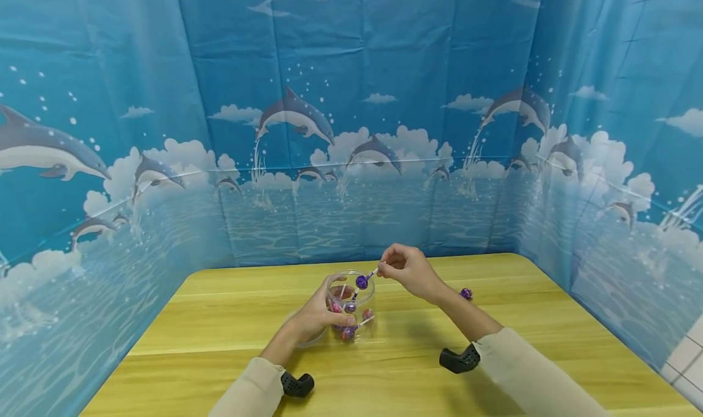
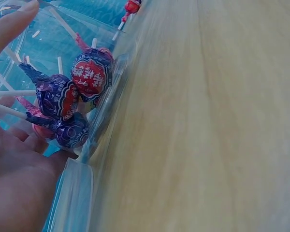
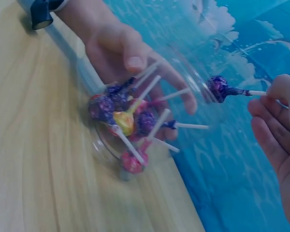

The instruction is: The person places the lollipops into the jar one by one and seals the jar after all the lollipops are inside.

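Observation:
A clear jar stands on the table with several wrapped lollipops inside, purple, pink and yellow, their white sticks pointing various ways. My left hand grips the jar's side, thumb across the front and fingers round the back. At the jar's mouth, my right hand pinches the white stick of a purple lollipop between thumb and fingertips. That lollipop's head points down toward the opening, overlapping the rim in the head view. In the left wrist view, the lollipops in the jar show purple wrappers with red labels.
Right of the jar, beyond my right forearm, a loose purple lollipop lies on the yellow wood-grain table. A clear round lid is partly hidden behind my left wrist. A dolphin-print curtain surrounds the table's back and sides.

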{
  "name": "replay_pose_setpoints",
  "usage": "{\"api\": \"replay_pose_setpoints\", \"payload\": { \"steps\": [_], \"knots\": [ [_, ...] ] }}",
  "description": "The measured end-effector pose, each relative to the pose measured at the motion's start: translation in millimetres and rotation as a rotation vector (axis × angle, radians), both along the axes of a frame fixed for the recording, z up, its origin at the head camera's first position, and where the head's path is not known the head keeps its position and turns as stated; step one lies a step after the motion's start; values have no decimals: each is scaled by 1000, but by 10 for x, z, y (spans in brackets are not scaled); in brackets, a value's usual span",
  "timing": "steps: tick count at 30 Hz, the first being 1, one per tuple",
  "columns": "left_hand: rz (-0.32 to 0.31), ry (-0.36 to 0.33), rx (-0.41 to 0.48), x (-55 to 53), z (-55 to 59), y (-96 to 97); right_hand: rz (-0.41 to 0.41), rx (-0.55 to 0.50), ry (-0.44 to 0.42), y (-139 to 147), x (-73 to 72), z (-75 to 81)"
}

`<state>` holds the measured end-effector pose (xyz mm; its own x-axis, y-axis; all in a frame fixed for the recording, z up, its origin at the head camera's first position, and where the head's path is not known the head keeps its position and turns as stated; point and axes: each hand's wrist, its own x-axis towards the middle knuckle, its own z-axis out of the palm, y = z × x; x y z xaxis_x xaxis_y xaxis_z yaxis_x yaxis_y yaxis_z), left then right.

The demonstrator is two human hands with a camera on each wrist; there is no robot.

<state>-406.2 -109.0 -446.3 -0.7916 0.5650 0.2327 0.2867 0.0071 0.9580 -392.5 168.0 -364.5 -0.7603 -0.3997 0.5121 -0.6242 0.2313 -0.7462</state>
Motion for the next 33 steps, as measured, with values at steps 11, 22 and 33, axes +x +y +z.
{"api": "replay_pose_setpoints", "payload": {
  "steps": [11, 22, 33],
  "knots": [
    [-2, -4, -24, -17, 1, -4, 21, 279, 169, -212, -1, 22],
    [-11, 11, -24, -12, -3, -12, 52, 402, 312, -259, -12, 32],
    [-12, 18, -26, -19, -11, -13, 37, 404, 224, -229, -21, 17]
  ]
}}
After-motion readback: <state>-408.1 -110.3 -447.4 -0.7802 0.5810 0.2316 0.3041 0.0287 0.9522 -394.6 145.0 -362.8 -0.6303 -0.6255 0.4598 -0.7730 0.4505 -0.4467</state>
